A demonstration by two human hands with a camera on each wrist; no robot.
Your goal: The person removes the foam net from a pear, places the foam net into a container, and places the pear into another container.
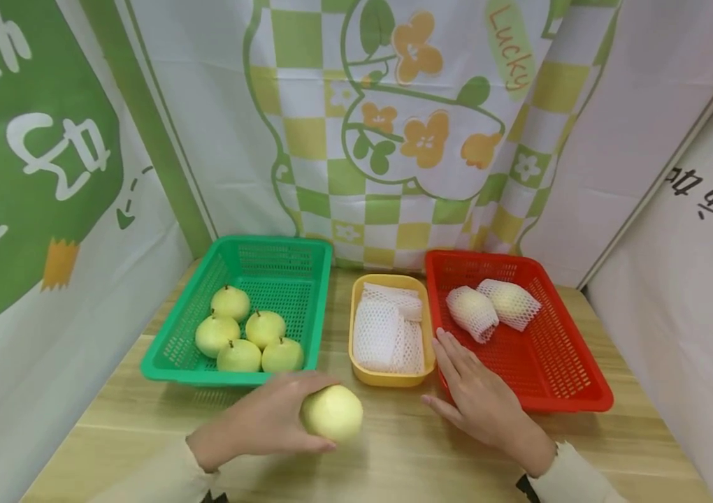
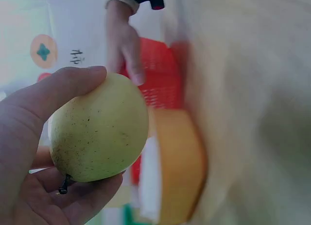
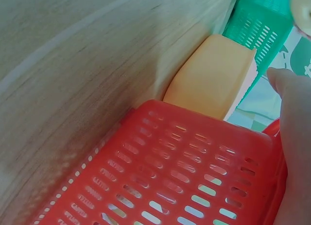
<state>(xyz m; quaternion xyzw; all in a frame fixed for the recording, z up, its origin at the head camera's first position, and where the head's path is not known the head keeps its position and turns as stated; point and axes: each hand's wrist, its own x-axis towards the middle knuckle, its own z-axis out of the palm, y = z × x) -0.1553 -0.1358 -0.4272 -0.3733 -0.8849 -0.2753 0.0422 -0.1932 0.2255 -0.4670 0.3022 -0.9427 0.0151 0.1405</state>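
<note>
My left hand (image 1: 275, 413) grips a yellow-green pear (image 1: 333, 413) above the table, in front of the yellow bin. In the left wrist view, thumb and fingers curl round the pear (image 2: 99, 130), its stem pointing down. My right hand (image 1: 479, 395) hovers over the near left corner of the red basket (image 1: 558, 374), fingers straight and holding nothing. White foam net sleeves (image 1: 388, 332) fill the yellow bin (image 1: 391, 379) between the baskets. Inside the red basket lie two pears in foam nets (image 1: 472, 312). Several bare pears (image 1: 240, 356) sit in the green basket (image 1: 237, 378) at left.
A wooden table (image 1: 388, 468) carries all three containers in a row. Behind them hangs a printed checkered cloth (image 1: 382, 140). White printed panels (image 1: 665, 300) stand along both sides. The basket rims rise above the table.
</note>
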